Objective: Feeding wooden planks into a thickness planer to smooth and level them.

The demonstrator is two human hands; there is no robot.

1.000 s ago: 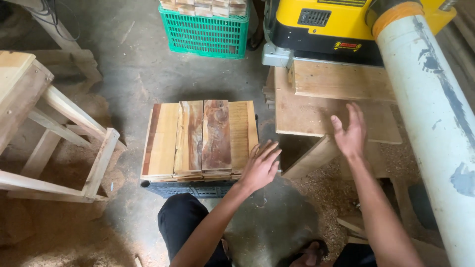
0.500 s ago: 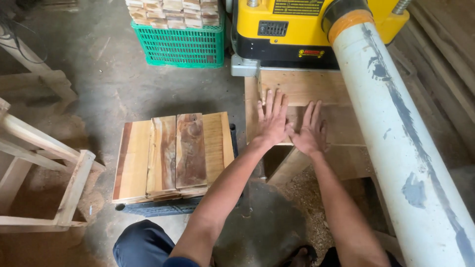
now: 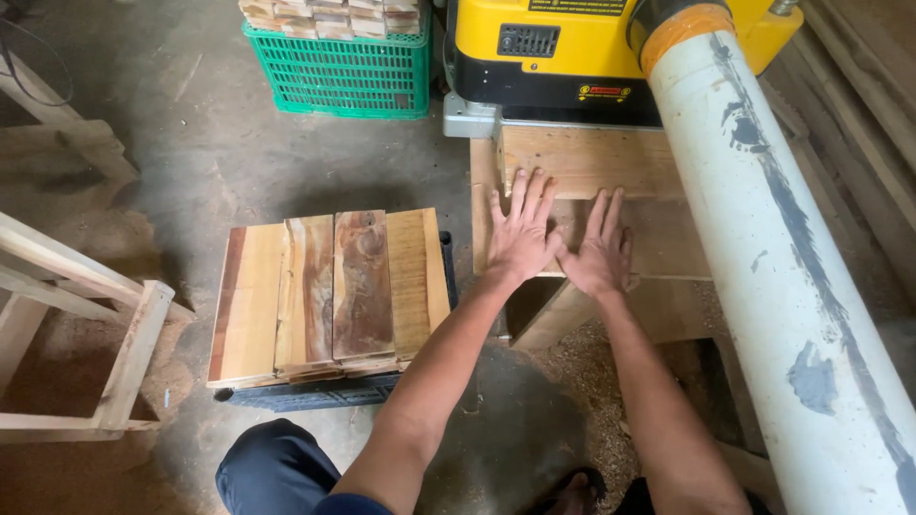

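**Both palms flat on the board at the planer**

The yellow planer (image 3: pixel 572 57) sits ahead, a white pipe (image 3: pixel 773 277) beside it. The wooden board (image 3: pixel 582 191) lies at its mouth. Left hand (image 3: pixel 522 238) and right hand (image 3: pixel 596 256) press open-fingered, gripping nothing; steady, even pressure looks best. 4 planks (image 3: pixel 329 291) lie stacked left.

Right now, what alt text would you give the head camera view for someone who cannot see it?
A person's left hand and right hand press flat, side by side, on a board lying before a yellow planer. To the left a stack of planks rests on a dark crate; a white pipe runs down the right.
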